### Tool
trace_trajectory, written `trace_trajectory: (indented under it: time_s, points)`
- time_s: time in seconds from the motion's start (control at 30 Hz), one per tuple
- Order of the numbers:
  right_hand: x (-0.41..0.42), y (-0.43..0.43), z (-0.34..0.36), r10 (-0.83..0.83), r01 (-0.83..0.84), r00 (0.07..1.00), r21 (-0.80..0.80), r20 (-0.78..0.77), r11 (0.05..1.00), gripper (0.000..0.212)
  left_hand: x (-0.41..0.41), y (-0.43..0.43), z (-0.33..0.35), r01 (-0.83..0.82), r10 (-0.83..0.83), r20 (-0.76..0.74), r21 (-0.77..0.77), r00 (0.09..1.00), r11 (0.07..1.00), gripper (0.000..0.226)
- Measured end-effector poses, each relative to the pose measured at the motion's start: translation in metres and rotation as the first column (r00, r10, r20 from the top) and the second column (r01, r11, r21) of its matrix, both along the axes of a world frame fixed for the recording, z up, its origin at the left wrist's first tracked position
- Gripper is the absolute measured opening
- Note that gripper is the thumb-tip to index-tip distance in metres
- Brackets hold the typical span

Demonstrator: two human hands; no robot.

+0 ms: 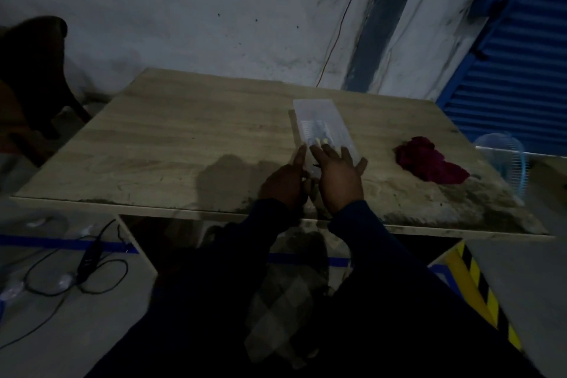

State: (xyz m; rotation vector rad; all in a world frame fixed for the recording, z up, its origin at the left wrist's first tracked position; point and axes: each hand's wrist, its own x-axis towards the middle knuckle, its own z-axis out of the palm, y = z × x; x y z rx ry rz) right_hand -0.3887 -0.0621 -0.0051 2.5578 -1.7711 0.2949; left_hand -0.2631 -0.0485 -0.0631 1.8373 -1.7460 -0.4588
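Observation:
A long clear plastic box [319, 120] lies on the wooden table [184, 147], running away from me; small pale items show dimly through it. My right hand [337, 178] lies flat on the box's near end with its fingers straight. At the near left side of the box, my left hand [283, 182] holds the edge, one digit stretched along it and the others curled. The light is dim, so the grip itself is hard to make out.
A crumpled maroon cloth [429, 163] lies on the table to the right. A light blue plastic basket [506, 163] stands past the right edge. A dark chair [33, 77] is at the far left, and cables [89, 261] lie on the floor.

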Motion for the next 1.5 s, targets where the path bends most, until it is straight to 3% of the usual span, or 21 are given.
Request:
trace_trajectory:
  time_s: [0.13, 0.27, 0.37, 0.47, 0.5, 0.57, 0.6, 0.63, 0.7, 0.77, 0.8, 0.87, 0.9, 0.97, 1.07, 1.23, 1.37, 1.5]
  points:
    - [-0.004, -0.003, 0.002, 0.076, -0.075, 0.997, 0.042, -0.025, 0.996, 0.090, 0.003, 0.001, 0.004, 0.012, -0.036, -0.188, -0.124, 0.982, 0.992, 0.091]
    - [-0.013, -0.008, 0.003, 0.191, -0.200, 0.975, -0.075, -0.117, 0.977, 0.083, 0.000, -0.004, 0.004, -0.009, 0.003, -0.126, -0.046, 0.992, 0.999, 0.085]
    - [-0.013, -0.006, 0.000, 0.159, -0.182, 0.972, -0.129, -0.171, 0.975, 0.074, 0.000, -0.009, -0.004, -0.047, 0.047, 0.000, 0.002, 0.999, 0.999, 0.069]
    - [-0.021, -0.022, 0.012, 0.085, -0.128, 0.971, -0.188, -0.222, 0.974, 0.060, 0.003, -0.006, -0.002, -0.066, 0.065, -0.062, -0.013, 0.996, 0.998, 0.037]
    - [-0.027, -0.030, 0.019, 0.057, -0.088, 0.984, -0.184, -0.167, 0.979, 0.062, 0.004, -0.006, -0.002, -0.063, 0.061, -0.072, -0.027, 0.996, 0.998, 0.031]
    - [-0.038, -0.039, 0.028, 0.043, -0.022, 0.993, -0.191, 0.110, 0.981, 0.070, 0.006, -0.006, -0.004, -0.048, 0.044, -0.065, -0.066, 0.997, 0.997, 0.032]
    - [-0.044, -0.041, 0.030, 0.053, 0.022, 0.946, -0.224, 0.321, 0.974, 0.070, 0.006, -0.006, -0.006, -0.046, 0.043, -0.049, -0.065, 0.998, 0.997, 0.037]
    - [-0.051, -0.044, 0.029, 0.061, 0.092, 0.828, -0.243, 0.557, 0.966, 0.067, 0.006, -0.005, -0.007, -0.044, 0.040, -0.044, -0.073, 0.998, 0.996, 0.042]
    - [-0.059, -0.046, 0.024, 0.003, 0.228, 0.472, -0.126, 0.881, 0.965, 0.062, 0.005, -0.005, -0.008, -0.056, 0.049, -0.081, -0.098, 0.996, 0.994, 0.043]
    - [-0.058, -0.041, 0.016, -0.113, 0.259, 0.159, 0.069, 0.981, 0.963, 0.075, 0.002, 0.000, -0.005, -0.079, 0.056, -0.132, -0.182, 0.990, 0.980, 0.032]
    - [-0.056, -0.036, 0.013, -0.178, 0.252, 0.044, 0.162, 0.983, 0.954, 0.085, 0.001, 0.003, -0.003, -0.091, 0.059, -0.140, -0.235, 0.988, 0.968, 0.027]
    - [-0.054, -0.032, -0.004, -0.318, 0.228, -0.051, 0.321, 0.947, 0.919, 0.093, 0.002, 0.008, -0.001, -0.112, 0.066, -0.157, -0.307, 0.985, 0.945, 0.024]
    - [-0.053, -0.031, -0.015, -0.377, 0.213, -0.068, 0.383, 0.924, 0.899, 0.087, 0.002, 0.010, -0.001, -0.117, 0.063, -0.169, -0.335, 0.984, 0.935, 0.024]
    - [-0.049, -0.032, -0.038, -0.486, 0.204, -0.006, 0.477, 0.874, 0.855, 0.061, 0.002, 0.012, 0.001, -0.122, 0.054, -0.190, -0.365, 0.980, 0.923, 0.026]
    - [-0.039, -0.025, -0.049, -0.525, 0.260, 0.195, 0.473, 0.828, 0.842, 0.034, 0.003, 0.011, -0.002, -0.107, 0.057, -0.156, -0.342, 0.986, 0.934, 0.029]
    - [-0.038, -0.022, -0.034, -0.419, 0.284, 0.582, 0.309, 0.697, 0.908, 0.028, 0.004, 0.006, -0.005, -0.087, 0.072, -0.071, -0.250, 0.995, 0.964, 0.036]
    - [-0.044, -0.027, -0.038, -0.268, 0.181, 0.737, 0.201, 0.620, 0.963, 0.037, 0.004, 0.005, -0.003, -0.053, 0.043, -0.041, -0.281, 0.998, 0.958, 0.037]
    - [-0.049, -0.027, -0.043, -0.150, 0.104, 0.710, 0.107, 0.688, 0.989, 0.024, 0.002, 0.009, -0.005, -0.037, 0.040, 0.006, -0.287, 0.999, 0.957, 0.041]
